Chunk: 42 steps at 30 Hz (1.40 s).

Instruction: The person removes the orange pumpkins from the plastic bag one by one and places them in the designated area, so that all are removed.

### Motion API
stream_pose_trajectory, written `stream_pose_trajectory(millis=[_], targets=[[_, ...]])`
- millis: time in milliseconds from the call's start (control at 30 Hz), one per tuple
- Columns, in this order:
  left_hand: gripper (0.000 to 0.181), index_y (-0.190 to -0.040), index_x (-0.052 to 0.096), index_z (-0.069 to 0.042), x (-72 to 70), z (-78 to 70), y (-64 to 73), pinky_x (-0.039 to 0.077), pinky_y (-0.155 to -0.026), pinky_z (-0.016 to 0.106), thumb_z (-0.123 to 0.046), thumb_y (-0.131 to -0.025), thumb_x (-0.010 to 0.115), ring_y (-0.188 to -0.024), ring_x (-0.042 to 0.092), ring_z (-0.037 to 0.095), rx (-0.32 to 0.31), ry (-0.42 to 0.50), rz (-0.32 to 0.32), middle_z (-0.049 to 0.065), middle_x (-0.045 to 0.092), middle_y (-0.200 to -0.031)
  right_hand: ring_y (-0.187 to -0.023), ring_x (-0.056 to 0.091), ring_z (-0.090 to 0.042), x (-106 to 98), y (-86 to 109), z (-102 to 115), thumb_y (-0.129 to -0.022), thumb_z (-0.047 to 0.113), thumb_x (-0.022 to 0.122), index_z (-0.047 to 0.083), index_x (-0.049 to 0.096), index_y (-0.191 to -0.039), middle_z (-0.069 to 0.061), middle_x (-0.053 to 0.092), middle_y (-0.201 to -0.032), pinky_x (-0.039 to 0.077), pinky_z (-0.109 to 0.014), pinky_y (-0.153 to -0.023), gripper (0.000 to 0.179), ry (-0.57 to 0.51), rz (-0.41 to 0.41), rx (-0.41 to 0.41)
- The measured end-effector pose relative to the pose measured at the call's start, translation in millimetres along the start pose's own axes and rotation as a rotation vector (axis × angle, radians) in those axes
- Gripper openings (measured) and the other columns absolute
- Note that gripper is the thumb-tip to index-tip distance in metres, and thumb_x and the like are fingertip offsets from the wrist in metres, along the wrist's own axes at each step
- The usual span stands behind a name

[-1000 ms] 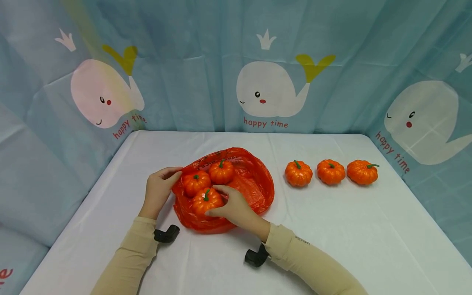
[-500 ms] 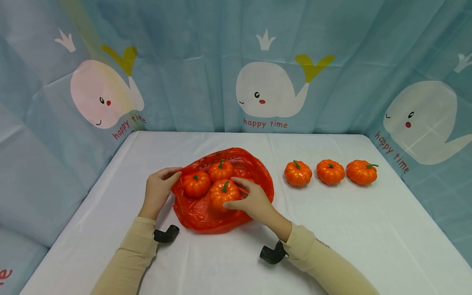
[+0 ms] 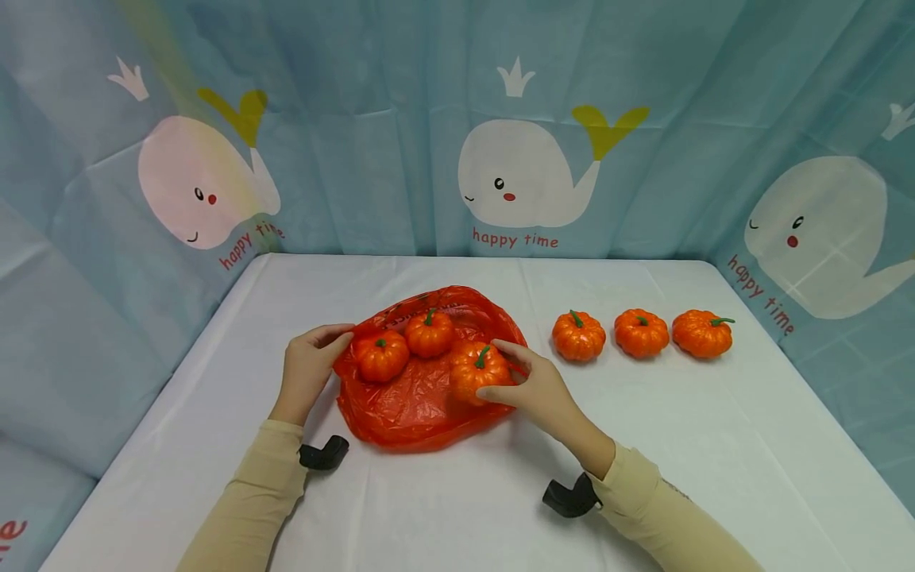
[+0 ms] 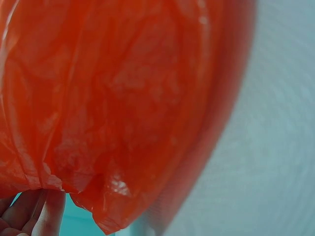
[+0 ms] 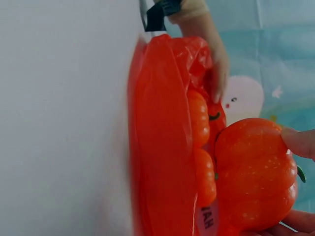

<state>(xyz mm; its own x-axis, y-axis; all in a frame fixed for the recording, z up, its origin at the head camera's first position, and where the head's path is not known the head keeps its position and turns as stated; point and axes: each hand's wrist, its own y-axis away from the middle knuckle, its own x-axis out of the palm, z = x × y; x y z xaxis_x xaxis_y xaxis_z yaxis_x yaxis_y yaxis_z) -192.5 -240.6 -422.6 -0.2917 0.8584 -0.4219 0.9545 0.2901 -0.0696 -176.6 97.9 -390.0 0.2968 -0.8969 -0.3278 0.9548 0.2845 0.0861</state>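
Note:
A red plastic bag lies spread wide on the table, its rim raised. My left hand pinches the bag's left rim; in the left wrist view its fingers meet the plastic edge. My right hand grips a small orange pumpkin with a green stem, thumb on the near side, over the right part of the bag. The right wrist view shows this pumpkin held above the bag's rim. Two more pumpkins, a left one and a farther one, sit inside the bag.
Right of the bag, three orange pumpkins stand in a row: a near one, a middle one and a far-right one. The white table ends at a blue whale-print curtain. A black camera mount juts from my right wrist.
My right hand has carried its pumpkin rightward, from the bag's near left to above its right side. The left hand stays at the rim. The other pumpkins have not moved.

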Motion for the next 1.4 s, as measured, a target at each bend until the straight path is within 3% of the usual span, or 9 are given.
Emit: stream_pose_trajectory(millis=[533,867,1167,1400], targets=[[0.038,-0.121,0.071,-0.007,-1.3,-0.4,0.5,0.050,-0.077,0.007,-0.036,-0.097,0.062,-0.105,0.059,0.010,-0.007,-0.009,0.011,0.014,0.069,-0.123,-0.147,0.036,-0.027,-49.8,21.2,-11.1,-0.082,0.019,0.082,0.007,0.047,-0.147,-0.011,0.043,-0.155,0.037,-0.040,-0.114,0.075,-0.031,-0.074,0.032],[0.036,-0.121,0.071,-0.007,-1.9,-0.7,1.1,0.048,-0.077,0.006,-0.033,-0.098,0.061,-0.113,0.059,0.019,-0.013,-0.007,0.016,0.015,0.069,-0.124,-0.147,0.036,-0.027,-69.1,31.6,-19.2,-0.084,0.022,0.080,0.007,0.042,-0.150,-0.013,0.038,-0.158,0.038,-0.035,-0.111,0.078,-0.020,-0.131,0.107],[0.036,-0.120,0.071,-0.007,-0.6,-1.4,1.8,0.049,-0.077,0.007,-0.033,-0.098,0.062,-0.102,0.059,0.007,-0.001,-0.005,0.014,0.014,0.070,-0.122,-0.148,0.033,-0.025,-85.9,43.7,-29.2,-0.086,0.026,0.078,0.005,0.037,-0.153,-0.012,0.035,-0.160,0.040,-0.025,-0.106,0.081,-0.005,-0.177,0.147],[0.037,-0.121,0.071,-0.007,-1.1,-2.0,1.7,0.049,-0.077,0.007,-0.034,-0.098,0.061,-0.107,0.059,0.012,-0.007,-0.010,0.015,0.014,0.069,-0.123,-0.150,0.030,-0.026,-94.6,49.8,-34.6,-0.087,0.032,0.077,0.008,0.034,-0.155,-0.008,0.032,-0.162,0.036,-0.033,-0.111,0.084,0.043,-0.186,0.176]])
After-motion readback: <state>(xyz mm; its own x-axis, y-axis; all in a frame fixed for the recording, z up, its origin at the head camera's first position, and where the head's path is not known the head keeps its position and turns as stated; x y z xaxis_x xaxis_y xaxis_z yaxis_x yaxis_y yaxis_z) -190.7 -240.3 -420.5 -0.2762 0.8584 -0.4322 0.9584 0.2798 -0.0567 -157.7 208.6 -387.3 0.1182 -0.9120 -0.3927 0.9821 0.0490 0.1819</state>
